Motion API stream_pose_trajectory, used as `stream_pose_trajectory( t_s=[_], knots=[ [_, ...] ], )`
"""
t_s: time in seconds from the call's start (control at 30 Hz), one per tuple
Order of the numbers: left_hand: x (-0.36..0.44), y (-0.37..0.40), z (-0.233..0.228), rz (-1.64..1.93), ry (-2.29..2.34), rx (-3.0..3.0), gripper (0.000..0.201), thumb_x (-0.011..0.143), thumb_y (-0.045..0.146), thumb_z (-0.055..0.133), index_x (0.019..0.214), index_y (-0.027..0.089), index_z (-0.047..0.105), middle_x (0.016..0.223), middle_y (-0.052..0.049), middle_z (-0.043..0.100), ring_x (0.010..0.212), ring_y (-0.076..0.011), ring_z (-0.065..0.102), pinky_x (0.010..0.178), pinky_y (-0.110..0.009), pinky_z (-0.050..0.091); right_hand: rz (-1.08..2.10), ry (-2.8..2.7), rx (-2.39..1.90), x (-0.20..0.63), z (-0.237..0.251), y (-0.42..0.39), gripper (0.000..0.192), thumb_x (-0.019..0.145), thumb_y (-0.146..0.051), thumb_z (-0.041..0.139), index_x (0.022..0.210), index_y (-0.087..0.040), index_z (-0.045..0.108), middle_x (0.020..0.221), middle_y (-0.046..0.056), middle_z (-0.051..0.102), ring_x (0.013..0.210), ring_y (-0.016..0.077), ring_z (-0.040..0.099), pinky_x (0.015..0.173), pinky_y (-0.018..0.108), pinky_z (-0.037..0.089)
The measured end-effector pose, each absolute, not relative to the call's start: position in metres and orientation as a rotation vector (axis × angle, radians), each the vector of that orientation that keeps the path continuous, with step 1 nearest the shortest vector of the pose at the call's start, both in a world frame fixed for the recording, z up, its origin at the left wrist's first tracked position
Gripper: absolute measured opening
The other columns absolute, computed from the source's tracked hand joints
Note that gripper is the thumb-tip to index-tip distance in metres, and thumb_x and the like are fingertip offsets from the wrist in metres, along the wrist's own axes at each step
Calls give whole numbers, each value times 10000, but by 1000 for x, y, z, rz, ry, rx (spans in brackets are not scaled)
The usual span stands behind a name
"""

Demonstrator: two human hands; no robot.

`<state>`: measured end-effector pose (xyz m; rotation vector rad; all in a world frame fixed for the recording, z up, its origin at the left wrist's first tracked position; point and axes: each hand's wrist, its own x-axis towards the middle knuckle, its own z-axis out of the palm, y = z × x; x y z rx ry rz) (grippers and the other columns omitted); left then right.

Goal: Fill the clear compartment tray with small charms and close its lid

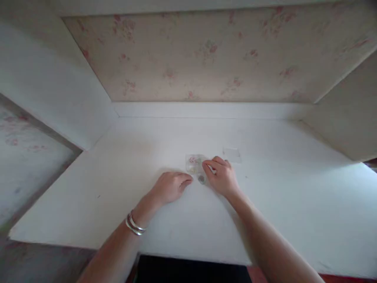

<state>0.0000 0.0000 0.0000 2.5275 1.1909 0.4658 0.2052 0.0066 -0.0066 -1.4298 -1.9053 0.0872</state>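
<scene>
A white table point(282, 196) is filling most of the view, its near edge running across the bottom. A small clear lid point(232, 154) is lying flat on it, toward the back. Floral wallpaper point(206, 51) with faded pink flowers is covering the wall behind the table. A white ledge point(212, 109) is running along the foot of that wall. Plain white side panels point(53, 90) are closing in the table on the left and right.

On the counter point(265, 204) a small clear container point(194, 164) sat near the middle. The left hand point(171, 188) rested just left of it and nearer the front edge; the right hand point(222, 176) touched its right side. A clear lid point(232, 154) lay behind the right hand, apart.
</scene>
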Motion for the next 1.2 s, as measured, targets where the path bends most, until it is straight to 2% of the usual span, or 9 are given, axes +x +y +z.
stream_pose_trajectory(
  t_s=[0.4, 0.63, 0.77, 0.9, 1.2],
  knots=[
    [12, 8, 0, 779, 1315, 2276, 262, 912, 315, 458, 915, 189, 687, 815, -16, 709, 669, -101, 608, 613, -192, 435, 114, -1940, -1443, 207, -2, 3, 221, 887, -260, 485, 861, -225, 701, 694, -2, 610, 624, 105, 524, 686, 261, 316],
    [17, 13, -4, 763, 1280, 2234, 270, 908, 317, 461, 983, 205, 695, 923, -22, 719, 757, -118, 634, 688, -201, 459, 125, -1943, -1434, 208, -1, 4, 228, 899, -270, 472, 858, -229, 693, 719, 1, 623, 641, 107, 532, 689, 260, 313],
    [11, 13, -2, 838, 1402, 2197, 295, 915, 350, 439, 985, 200, 683, 854, -15, 713, 685, -104, 613, 644, -194, 442, 164, -1965, -1389, 210, 0, 1, 223, 901, -265, 472, 869, -224, 689, 723, 1, 618, 639, 104, 522, 682, 260, 310],
    [5, 13, 2, 831, 1493, 2228, 305, 922, 361, 417, 945, 192, 670, 773, -7, 690, 644, -96, 585, 598, -186, 406, 216, -2178, -1234, 207, 4, -7, 208, 889, -252, 485, 850, -227, 688, 702, 1, 608, 658, 110, 515, 688, 270, 294],
    [2, 11, 1, 742, 1481, 2339, 285, 933, 331, 394, 955, 208, 650, 887, -24, 705, 725, -114, 618, 663, -203, 418, 85, -2527, -1184, 196, 7, -13, 188, 884, -270, 496, 906, -260, 683, 773, 21, 632, 782, 157, 509, 709, 318, 239]
  ],
)
